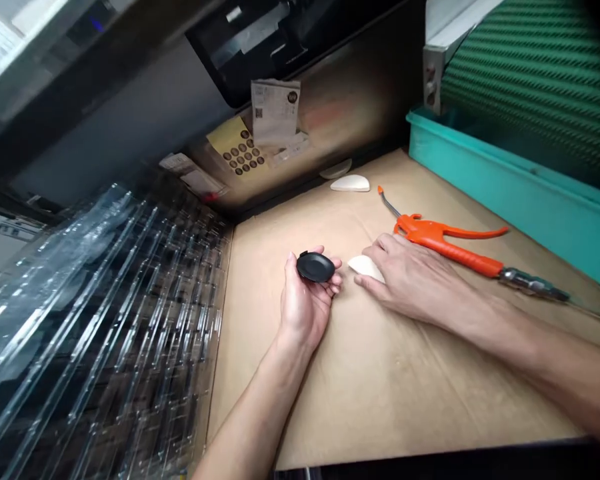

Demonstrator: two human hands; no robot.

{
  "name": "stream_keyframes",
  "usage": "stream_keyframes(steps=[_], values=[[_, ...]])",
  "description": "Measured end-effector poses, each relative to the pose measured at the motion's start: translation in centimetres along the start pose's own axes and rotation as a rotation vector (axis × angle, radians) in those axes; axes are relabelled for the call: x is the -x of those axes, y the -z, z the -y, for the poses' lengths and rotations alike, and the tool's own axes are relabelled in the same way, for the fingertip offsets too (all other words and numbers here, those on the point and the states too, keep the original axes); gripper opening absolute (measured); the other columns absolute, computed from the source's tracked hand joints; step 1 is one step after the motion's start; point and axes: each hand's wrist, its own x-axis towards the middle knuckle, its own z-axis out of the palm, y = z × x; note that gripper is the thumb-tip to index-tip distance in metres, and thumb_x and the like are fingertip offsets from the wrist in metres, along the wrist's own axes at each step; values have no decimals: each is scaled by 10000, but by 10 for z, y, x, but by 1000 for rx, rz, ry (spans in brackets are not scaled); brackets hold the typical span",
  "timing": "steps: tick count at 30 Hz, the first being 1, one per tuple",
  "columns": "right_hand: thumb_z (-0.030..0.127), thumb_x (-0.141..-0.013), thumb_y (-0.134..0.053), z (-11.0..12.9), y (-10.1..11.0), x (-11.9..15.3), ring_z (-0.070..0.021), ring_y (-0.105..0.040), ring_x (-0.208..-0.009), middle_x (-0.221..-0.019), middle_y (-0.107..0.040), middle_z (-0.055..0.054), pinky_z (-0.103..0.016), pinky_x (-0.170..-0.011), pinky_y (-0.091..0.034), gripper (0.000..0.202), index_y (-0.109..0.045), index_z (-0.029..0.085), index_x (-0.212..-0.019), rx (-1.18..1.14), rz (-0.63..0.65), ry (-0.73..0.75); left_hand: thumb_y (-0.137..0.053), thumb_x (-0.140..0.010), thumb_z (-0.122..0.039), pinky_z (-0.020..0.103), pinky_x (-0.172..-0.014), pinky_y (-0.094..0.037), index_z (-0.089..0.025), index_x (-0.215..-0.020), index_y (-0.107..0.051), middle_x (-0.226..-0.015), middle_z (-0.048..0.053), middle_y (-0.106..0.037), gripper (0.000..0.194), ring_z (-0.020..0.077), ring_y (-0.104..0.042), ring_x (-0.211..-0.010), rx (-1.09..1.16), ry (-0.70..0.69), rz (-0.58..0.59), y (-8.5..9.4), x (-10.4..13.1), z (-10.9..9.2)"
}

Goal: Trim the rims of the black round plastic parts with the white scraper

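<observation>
Your left hand pinches a black cap; your right hand lies flat over a white piece, not yet lifted.

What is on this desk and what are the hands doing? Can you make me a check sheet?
Surface: brown paper-covered bench, creased.
Job's things: small black oval part; white oval piece lying on the paper.
Clutter: orange air blow gun; second white oval piece near the back; yellow sheet of dark dots; folded leaflet.
Hands: left hand palm up, holding the black part at its fingertips; right hand flat over the white piece.
Cables: thin line trailing from the blow gun's metal end.
Surroundings: stacked clear plastic trays on the left; teal bin on the right.
</observation>
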Motion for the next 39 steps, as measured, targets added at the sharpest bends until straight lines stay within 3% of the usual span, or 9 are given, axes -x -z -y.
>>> stream_keyframes(steps=[4, 9, 12, 16, 22, 28, 34, 39], values=[[436, -985, -586, 3, 10, -5, -253, -615, -903, -1081, -608, -100, -361, -753, -501, 330, -609, 152, -1152, -218, -99, -50, -292, -1040, -495, 226, -517, -428, -134, -1103, -596, -842, 78, -679, 477, 124, -580, -546, -48, -6, 51, 4, 0, 5], [394, -985, -639, 13, 17, -8, -206, -631, -1024, -1147, -633, -48, -327, -887, -521, 318, -592, 188, -1222, -568, -148, 119, -302, -1026, -563, 235, -542, -451, -145, -1021, -654, -668, 23, -616, 547, 117, -554, -505, -153, -11, 152, 7, 5, 8], [372, -970, -669, 14, 13, -6, -211, -643, -967, -1139, -625, -79, -350, -857, -543, 335, -620, 175, -1236, -588, -158, 221, -317, -996, -639, 225, -521, -424, -148, -865, -662, -579, 24, -589, 614, 113, -540, -487, -235, 9, 131, 8, 9, 10], [342, -952, -705, 12, 8, -6, -213, -645, -959, -1134, -611, -113, -336, -812, -543, 331, -663, 122, -1195, -535, -248, 289, -370, -989, -620, 216, -452, -356, -153, -745, -636, -564, 32, -590, 590, 104, -535, -468, -262, 38, 98, 7, 11, 9], [305, -940, -712, 12, 12, -7, -197, -649, -919, -1105, -630, -97, -319, -773, -529, 277, -706, 126, -1152, -523, -218, 283, -455, -967, -599, 208, -431, -342, -145, -829, -693, -638, 43, -642, 531, 111, -576, -520, -204, 61, 61, 8, 8, 8], [257, -900, -725, 17, 13, -3, -191, -644, -829, -999, -653, -81, -324, -717, -520, 221, -736, 119, -1073, -620, -159, 232, -451, -969, -559, 223, -523, -450, -141, -1009, -747, -787, 52, -685, 514, 123, -597, -613, -234, -81, -13, 11, 7, 9], [233, -904, -695, 31, 11, -1, -189, -634, -819, -919, -655, -85, -333, -742, -521, 211, -737, 75, -1039, -794, -132, 230, -449, -947, -655, 235, -627, -487, -173, -1013, -750, -750, 38, -660, 572, 147, -634, -701, -262, -216, -121, 10, 9, 15], [300, -925, -678, 45, 18, 2, -162, -632, -820, -1044, -625, -70, -289, -669, -491, 218, -740, 138, -1055, -674, -158, 241, -439, -895, -764, 289, -779, -544, -192, -1047, -741, -804, 48, -684, 665, 198, -693, -850, -189, -140, -113, 5, 13, 17]])
